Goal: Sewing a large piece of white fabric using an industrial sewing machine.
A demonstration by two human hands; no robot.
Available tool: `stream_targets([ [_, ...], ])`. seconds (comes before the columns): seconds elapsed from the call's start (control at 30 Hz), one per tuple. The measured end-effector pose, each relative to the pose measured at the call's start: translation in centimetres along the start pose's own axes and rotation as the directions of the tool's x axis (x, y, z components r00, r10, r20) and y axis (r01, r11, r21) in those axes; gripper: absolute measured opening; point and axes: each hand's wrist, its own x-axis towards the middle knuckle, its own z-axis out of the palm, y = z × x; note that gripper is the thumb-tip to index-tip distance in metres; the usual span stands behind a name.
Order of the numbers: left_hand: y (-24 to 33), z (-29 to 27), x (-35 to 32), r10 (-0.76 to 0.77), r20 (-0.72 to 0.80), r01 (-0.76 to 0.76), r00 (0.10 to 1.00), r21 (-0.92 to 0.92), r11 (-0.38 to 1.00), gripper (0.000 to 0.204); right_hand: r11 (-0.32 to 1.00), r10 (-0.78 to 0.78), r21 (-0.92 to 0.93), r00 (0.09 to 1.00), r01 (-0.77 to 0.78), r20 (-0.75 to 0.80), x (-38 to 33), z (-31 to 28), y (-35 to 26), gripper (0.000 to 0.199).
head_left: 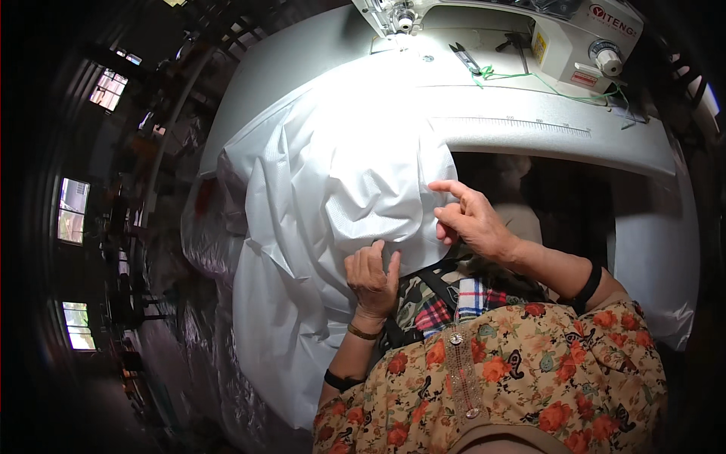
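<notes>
A large sheet of thin white fabric (pixel 283 204) hangs in folds from the sewing machine table (pixel 249 83) down over my lap. Its upper part is washed out by the lamp. My left hand (pixel 369 278) is at the fabric's near edge, fingers bent over a fold and thumb a little apart; the fingertips are partly hidden. Beside the fabric's right edge is my right hand (pixel 478 225), its index finger stretched toward the cloth and the other fingers curled, with nothing seen in them. The sewing machine's needle end (pixel 404 26) stands over the far part of the cloth.
Thread snips (pixel 465 58) and green thread (pixel 507 75) lie on the table right of the needle. Farther right is the machine body with a handwheel (pixel 605 57). A ruler scale (pixel 522 123) runs along the table's near edge. Clear plastic sheeting (pixel 204 234) hangs at left.
</notes>
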Motion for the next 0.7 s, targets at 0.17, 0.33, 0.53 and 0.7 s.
stream_targets([
  [0.17, -1.6, 0.8, 0.1, 0.019, 0.015, -0.02, 1.0, 0.03, 0.999, 0.033, 0.983, 0.173, 0.055, 0.985, -0.174, 0.025, 1.3, 1.2, 1.1, 0.042],
  [0.33, -2.3, 2.6, 0.2, 0.01, -0.056, -0.011, 0.998, -0.017, 1.0, 0.02, 0.955, 0.287, 0.082, 0.958, -0.287, 0.011, 2.1, 2.4, 3.3, 0.033],
  [0.53, -2.1, 0.9, 0.5, 0.047, -0.039, -0.049, 0.998, -0.06, 0.997, 0.014, 0.98, 0.193, 0.043, 0.981, -0.193, 0.012, 1.8, 3.6, 4.8, 0.025],
  [0.7, 0.4, -6.7, 1.2, 0.064, 0.086, -0.031, 0.994, -0.339, 0.94, 0.015, 0.998, 0.058, -0.054, 0.96, -0.045, 0.273, -0.2, 4.4, 1.1, 0.029],
])
